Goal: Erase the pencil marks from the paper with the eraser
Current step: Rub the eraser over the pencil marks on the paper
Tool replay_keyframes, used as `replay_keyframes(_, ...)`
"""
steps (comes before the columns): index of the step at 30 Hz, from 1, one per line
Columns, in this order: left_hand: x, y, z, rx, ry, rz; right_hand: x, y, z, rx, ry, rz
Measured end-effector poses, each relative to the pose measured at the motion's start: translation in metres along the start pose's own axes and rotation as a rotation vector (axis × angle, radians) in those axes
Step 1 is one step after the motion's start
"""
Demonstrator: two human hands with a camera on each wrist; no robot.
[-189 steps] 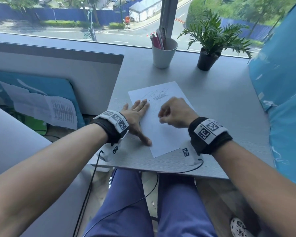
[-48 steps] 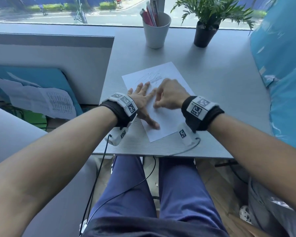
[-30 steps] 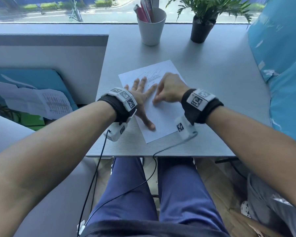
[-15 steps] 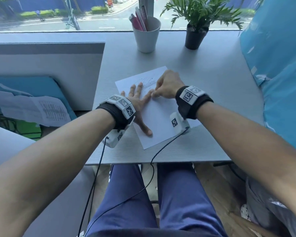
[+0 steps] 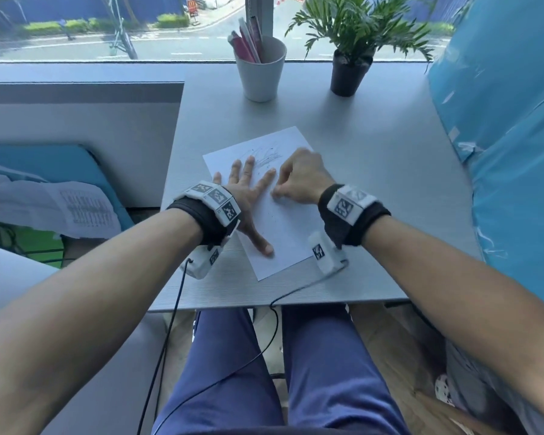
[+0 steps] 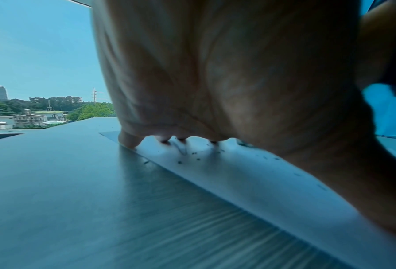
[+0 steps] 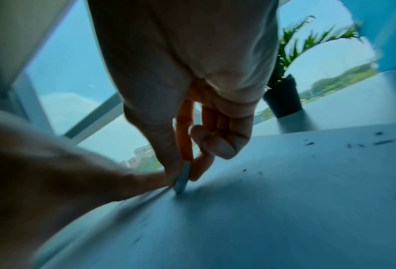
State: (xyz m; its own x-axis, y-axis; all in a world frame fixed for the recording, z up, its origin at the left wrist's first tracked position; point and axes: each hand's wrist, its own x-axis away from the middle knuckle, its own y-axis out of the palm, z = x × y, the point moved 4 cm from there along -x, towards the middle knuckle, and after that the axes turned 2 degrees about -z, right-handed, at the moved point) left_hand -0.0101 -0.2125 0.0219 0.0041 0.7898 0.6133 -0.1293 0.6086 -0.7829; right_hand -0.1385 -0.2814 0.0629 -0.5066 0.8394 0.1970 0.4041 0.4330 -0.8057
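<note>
A white sheet of paper (image 5: 283,227) lies askew on the grey desk (image 5: 374,189), with faint pencil scribbles (image 5: 266,153) near its far end. My left hand (image 5: 248,196) lies flat on the sheet's left side, fingers spread, pressing it down. My right hand (image 5: 296,183) is curled just right of it and pinches a small eraser (image 7: 182,179) whose tip touches the paper (image 7: 284,200). Dark eraser crumbs (image 7: 365,142) dot the sheet. In the head view the eraser is hidden by the right hand. The left wrist view shows my palm (image 6: 227,81) over the paper (image 6: 250,182).
A white cup of pens (image 5: 260,69) and a potted plant in a black pot (image 5: 349,70) stand at the desk's far edge by the window. A blue wrapped bulk (image 5: 509,152) borders the right side. A grey partition (image 5: 82,120) stands to the left. Cables hang off the near edge.
My right hand has slid back toward me along the paper, from near the scribbles to beside the left index finger. The left hand stays flat in place.
</note>
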Motion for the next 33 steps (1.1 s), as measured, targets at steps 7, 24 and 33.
replay_keyframes(7,-0.001,-0.002,0.0,-0.017,0.003,0.001,-0.002,-0.006,-0.001,-0.048,0.021,-0.014)
replay_keyframes(24,0.001,-0.001,0.002,-0.027,0.006,-0.011,-0.004,-0.007,0.0,0.029,0.024,0.036)
replay_keyframes(33,0.002,-0.005,0.003,-0.039,-0.005,-0.026,-0.012,-0.014,0.0,-0.013,0.047,0.03)
